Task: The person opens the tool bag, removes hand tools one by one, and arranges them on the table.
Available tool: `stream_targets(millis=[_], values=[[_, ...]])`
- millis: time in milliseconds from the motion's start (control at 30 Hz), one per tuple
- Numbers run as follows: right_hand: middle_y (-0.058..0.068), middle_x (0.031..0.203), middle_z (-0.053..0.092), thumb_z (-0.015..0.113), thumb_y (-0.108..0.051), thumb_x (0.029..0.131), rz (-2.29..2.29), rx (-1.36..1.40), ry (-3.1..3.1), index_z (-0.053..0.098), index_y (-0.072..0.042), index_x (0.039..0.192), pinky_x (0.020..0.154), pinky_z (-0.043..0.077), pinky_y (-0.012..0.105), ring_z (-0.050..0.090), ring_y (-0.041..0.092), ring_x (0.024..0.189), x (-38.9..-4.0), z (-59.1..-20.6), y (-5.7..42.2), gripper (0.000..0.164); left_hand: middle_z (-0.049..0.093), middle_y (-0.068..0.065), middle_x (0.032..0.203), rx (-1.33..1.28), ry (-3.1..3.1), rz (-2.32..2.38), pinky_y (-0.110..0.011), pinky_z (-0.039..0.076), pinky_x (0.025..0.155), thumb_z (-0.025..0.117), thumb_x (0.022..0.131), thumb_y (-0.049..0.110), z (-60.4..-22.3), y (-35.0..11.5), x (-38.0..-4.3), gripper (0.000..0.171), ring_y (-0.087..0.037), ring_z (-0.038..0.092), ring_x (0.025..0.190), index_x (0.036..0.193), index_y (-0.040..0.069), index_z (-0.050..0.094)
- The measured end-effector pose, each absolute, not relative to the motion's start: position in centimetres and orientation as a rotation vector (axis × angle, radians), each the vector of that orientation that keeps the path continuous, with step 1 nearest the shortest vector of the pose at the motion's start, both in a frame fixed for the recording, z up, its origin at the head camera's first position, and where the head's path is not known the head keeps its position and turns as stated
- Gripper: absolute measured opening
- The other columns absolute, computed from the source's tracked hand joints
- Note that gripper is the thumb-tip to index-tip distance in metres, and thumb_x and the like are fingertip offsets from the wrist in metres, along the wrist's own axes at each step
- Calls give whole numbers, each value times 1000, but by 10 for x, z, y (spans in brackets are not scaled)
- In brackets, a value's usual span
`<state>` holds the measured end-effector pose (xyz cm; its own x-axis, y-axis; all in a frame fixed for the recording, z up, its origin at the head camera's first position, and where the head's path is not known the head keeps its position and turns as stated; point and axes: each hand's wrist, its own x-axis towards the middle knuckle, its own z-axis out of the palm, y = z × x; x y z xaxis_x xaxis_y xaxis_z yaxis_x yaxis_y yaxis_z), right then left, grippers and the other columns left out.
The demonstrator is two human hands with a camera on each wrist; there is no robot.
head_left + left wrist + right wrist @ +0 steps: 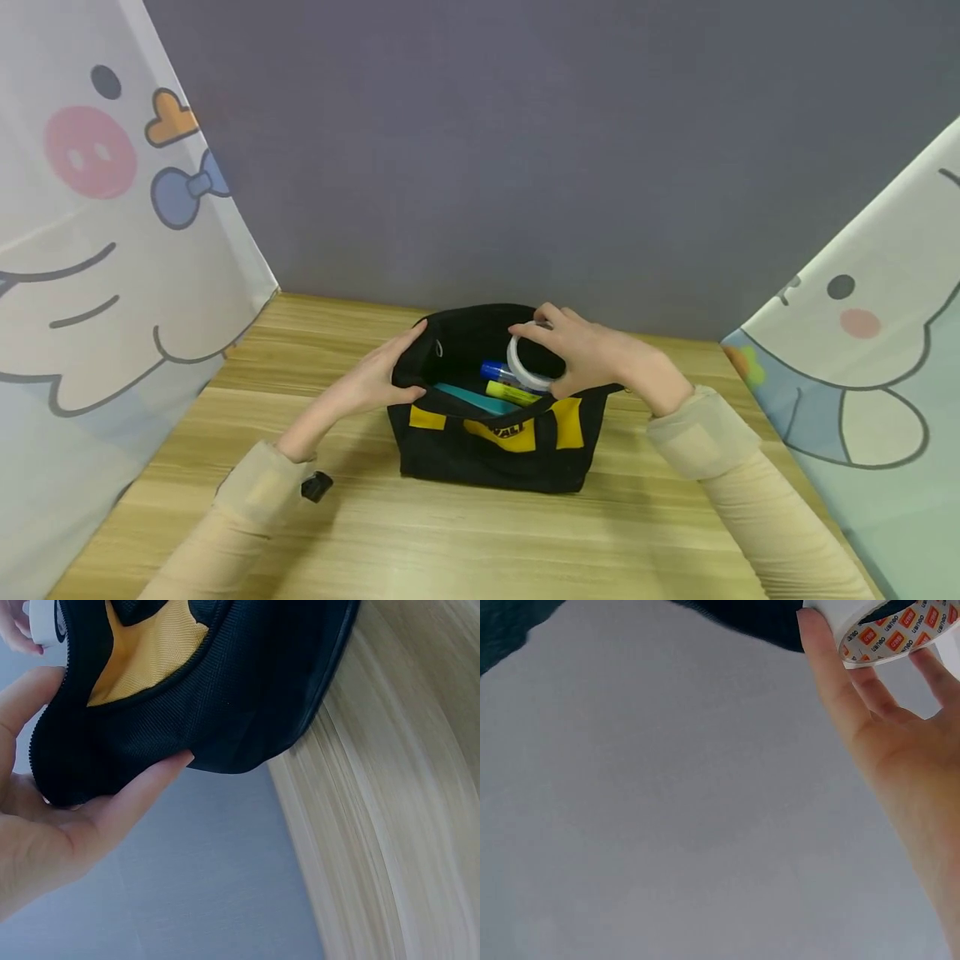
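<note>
A black and yellow tool bag [487, 458] stands unzipped on the table. My left hand [378, 375] grips the bag's left end, thumb in front and fingers toward the back; the left wrist view shows the zipper edge between them. Over the right part of the opening, my right hand [588, 354] holds a white roll of tape [515, 360] by its rim. Orange and white print lines the inside of the roll in the right wrist view. Inside the bag lie a blue-capped tube [492, 371], a yellow highlighter-like stick [510, 393] and a flat teal thing [476, 400], partly hidden.
The bag rests on a wood-grain table [465, 550] in front of a grey wall [525, 150]. Cartoon-printed sheets hang at the left [97, 317] and right. A small black object [316, 486] shows beside the left wrist; its kind is unclear.
</note>
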<state>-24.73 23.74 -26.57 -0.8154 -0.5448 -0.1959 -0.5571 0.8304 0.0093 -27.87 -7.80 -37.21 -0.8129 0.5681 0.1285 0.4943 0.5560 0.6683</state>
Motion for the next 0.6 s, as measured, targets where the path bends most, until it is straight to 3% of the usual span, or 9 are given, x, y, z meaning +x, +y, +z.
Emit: stream_targets(millis=[600], values=[[11,139,32,76,-27,71,54,-808,2896,26,-30,148,81,49,40,41,27,117,-237,-253,271,92,18,-15,157,933,2694,1079,-62,31,105,72,81,24,-375,-80,-281,96,-41,26,140,152,27,8]])
